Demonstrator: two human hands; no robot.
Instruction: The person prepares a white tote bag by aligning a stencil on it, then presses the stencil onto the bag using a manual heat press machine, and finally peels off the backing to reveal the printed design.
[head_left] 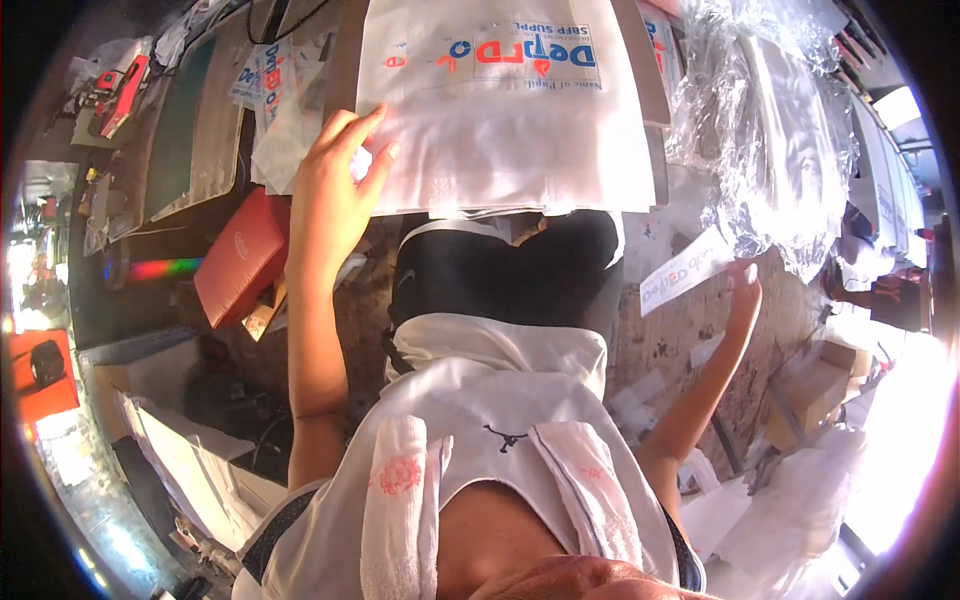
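Note:
A white plastic bag (500, 150), printed in blue and red, lies flat at the front of the work surface, its lettering upside down to me. At its left edge is my left hand (335, 190), thumb and forefinger curled around a small white wad (361, 163), fingertips on the bag's margin. What the wad is made of cannot be made out. Out to the right and lower down, my right hand (742, 295) pinches one end of a white printed strip (685, 272), which slants down to the left. More sheets seem stacked beneath the bag.
Clear crumpled plastic wrap (770, 130) is heaped on the right of the work surface. Below its left side sits a red box (243, 255). More printed plastic (285, 110) lies left of the bag. A cardboard box (815, 395) and loose white scraps are at the lower right.

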